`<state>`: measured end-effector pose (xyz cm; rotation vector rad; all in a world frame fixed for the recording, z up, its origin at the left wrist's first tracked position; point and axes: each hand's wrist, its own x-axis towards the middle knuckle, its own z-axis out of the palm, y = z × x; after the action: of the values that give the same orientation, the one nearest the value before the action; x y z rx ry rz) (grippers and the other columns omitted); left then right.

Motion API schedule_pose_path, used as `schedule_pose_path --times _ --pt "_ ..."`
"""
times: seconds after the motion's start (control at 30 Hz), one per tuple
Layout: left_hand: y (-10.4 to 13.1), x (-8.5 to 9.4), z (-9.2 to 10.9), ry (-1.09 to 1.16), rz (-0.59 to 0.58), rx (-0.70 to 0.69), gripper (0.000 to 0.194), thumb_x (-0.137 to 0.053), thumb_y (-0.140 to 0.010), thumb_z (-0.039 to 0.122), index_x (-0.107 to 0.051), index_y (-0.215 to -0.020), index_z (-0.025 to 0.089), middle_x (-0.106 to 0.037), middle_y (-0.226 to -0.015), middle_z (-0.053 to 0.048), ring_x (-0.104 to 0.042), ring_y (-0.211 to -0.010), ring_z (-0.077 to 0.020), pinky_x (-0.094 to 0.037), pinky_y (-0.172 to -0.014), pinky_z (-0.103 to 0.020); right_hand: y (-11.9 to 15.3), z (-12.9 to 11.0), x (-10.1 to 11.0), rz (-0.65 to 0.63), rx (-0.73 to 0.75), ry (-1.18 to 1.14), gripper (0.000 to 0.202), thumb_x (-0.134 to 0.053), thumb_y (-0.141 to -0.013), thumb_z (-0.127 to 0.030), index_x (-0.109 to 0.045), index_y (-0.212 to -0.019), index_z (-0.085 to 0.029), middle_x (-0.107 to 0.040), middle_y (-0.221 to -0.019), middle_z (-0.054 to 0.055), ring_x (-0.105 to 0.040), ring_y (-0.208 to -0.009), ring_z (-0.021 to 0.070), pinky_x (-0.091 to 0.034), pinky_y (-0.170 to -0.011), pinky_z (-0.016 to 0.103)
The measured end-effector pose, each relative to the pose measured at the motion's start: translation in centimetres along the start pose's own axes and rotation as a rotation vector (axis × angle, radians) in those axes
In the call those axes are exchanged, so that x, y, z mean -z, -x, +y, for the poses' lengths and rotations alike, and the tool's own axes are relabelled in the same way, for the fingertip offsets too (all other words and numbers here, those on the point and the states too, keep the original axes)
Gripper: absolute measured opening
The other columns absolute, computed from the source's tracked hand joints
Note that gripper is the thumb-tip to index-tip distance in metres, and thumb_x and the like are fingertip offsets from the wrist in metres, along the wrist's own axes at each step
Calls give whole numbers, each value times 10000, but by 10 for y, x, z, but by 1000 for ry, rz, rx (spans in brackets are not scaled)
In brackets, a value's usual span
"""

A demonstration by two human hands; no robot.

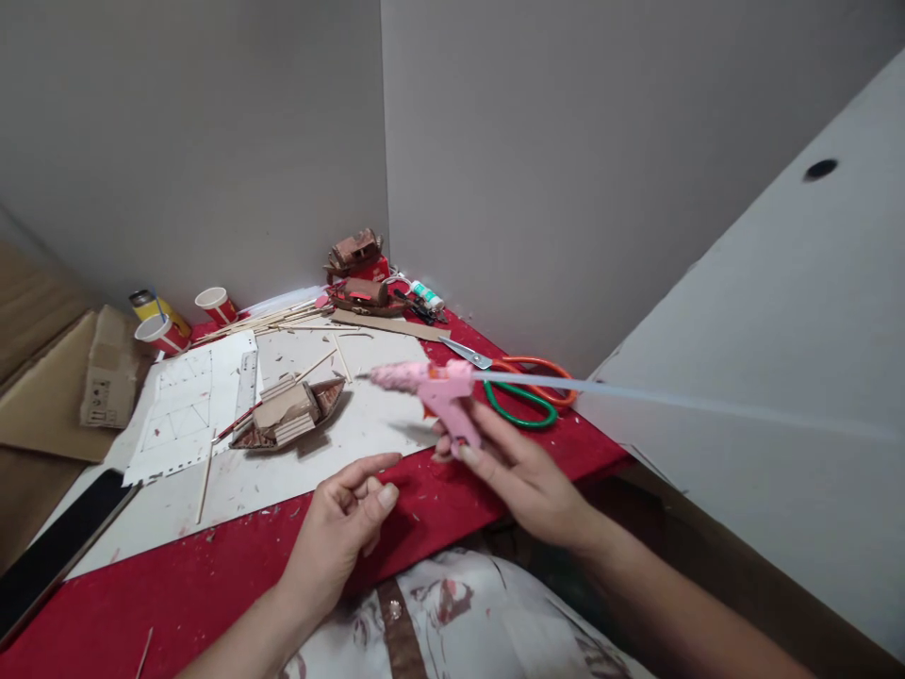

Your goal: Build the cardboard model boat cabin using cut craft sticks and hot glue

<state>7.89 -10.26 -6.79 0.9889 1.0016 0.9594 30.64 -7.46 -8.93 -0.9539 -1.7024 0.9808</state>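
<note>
Gripping the handle of a pink glue gun, the right hand holds it above the near edge of the red table, nozzle pointing left toward a small wooden boat model. The gun is glossy plastic, its barrel blurred, and a long translucent glue stick runs out of its back end to the right, pale and straight. The left hand is empty, fingers loosely curled, hovering over the table edge below and to the left of the gun, apart from it.

The boat sits on a white sheet flecked with scraps; it has a dark brown pointed hull and a stepped cabin of pale flat slats. Left of it lies a paper plan with drawn lines and a perforated edge. Thin wooden sticks lie in a loose bundle farther back, next to red-and-white paper cups. Scissors with one orange and one green loop handle rest just behind the gun. More brown models are stacked in the corner against plain grey walls. A cardboard box stands at the left.
</note>
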Motion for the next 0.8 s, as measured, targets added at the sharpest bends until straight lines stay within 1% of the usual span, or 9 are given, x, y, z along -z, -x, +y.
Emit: schedule_pose_path --times 0.07,0.1,0.17,0.37,0.47,0.57,0.67,0.73,0.8 --pt "2 3 0 -24 -73 58 442 -731 -807 457 -694 -1120 147 -358 -529 96 -259 -431 -45 -183 -434 -216 -16 5 20 132 39 309 537 -436 -998 -386 -355 -1494 -198 -673 -1222 106 -654 -1102 226 -507 -985 396" --pt "3 4 0 -38 -107 77 424 -730 -806 462 -704 -1085 143 -359 -522 94 -259 -429 -47 -169 -435 -222 -27 7 30 164 54 376 526 -467 -979 -385 -400 -1467 -198 -629 -1305 119 -593 -1206 261 -451 -1049 436" --pt "5 5 1 -56 -157 92 405 -738 -794 471 -720 -1032 143 -371 -526 85 -257 -432 -47 -147 -439 -232 -51 10 49 144 79 490 495 -472 -956 -346 -446 -1429 -203 -570 -1394 112 -541 -1268 283 -415 -1081 445" --pt "12 13 1 -113 -240 117 410 -733 -790 499 -721 -1007 151 -379 -544 75 -276 -470 -60 -157 -471 -241 -123 31 78 23 84 726 358 -469 -895 -160 -587 -1232 -196 -651 -1221 119 -596 -1127 283 -457 -1006 456" --pt "19 27 -2 -124 -269 128 396 -735 -799 480 -702 -1013 148 -381 -569 74 -266 -511 -65 -160 -497 -243 -145 50 85 -19 52 848 252 -526 -932 -198 -621 -1165 -186 -658 -1164 132 -599 -1083 266 -477 -971 451" --pt "29 46 -3 -124 -260 123 369 -732 -811 463 -694 -1011 155 -342 -571 84 -233 -524 -67 -151 -508 -251 -155 66 92 -64 28 951 262 -580 -962 -340 -616 -1170 -184 -629 -1195 85 -625 -1020 216 -532 -884 433" --pt "40 65 4 -170 -203 114 380 -722 -815 471 -694 -1031 160 -358 -593 76 -253 -543 -75 -170 -518 -250 -157 75 97 -106 39 1022 222 -547 -979 -354 -640 -1113 -204 -647 -1155 82 -633 -956 190 -547 -845 390" --pt "49 79 15 -225 -130 105 394 -710 -814 490 -696 -1039 167 -429 -625 53 -307 -567 -85 -217 -533 -243 -155 75 100 -129 66 1050 205 -520 -964 -329 -663 -1035 -200 -683 -1030 112 -643 -921 248 -551 -820 436" --pt "56 94 31 -307 -39 86 386 -691 -818 500 -701 -1029 178 -530 -674 20 -383 -588 -99 -286 -551 -243 -153 69 102 -138 95 1069 255 -495 -921 -332 -664 -1051 -193 -687 -999 162 -644 -948 354 -543 -807 532"
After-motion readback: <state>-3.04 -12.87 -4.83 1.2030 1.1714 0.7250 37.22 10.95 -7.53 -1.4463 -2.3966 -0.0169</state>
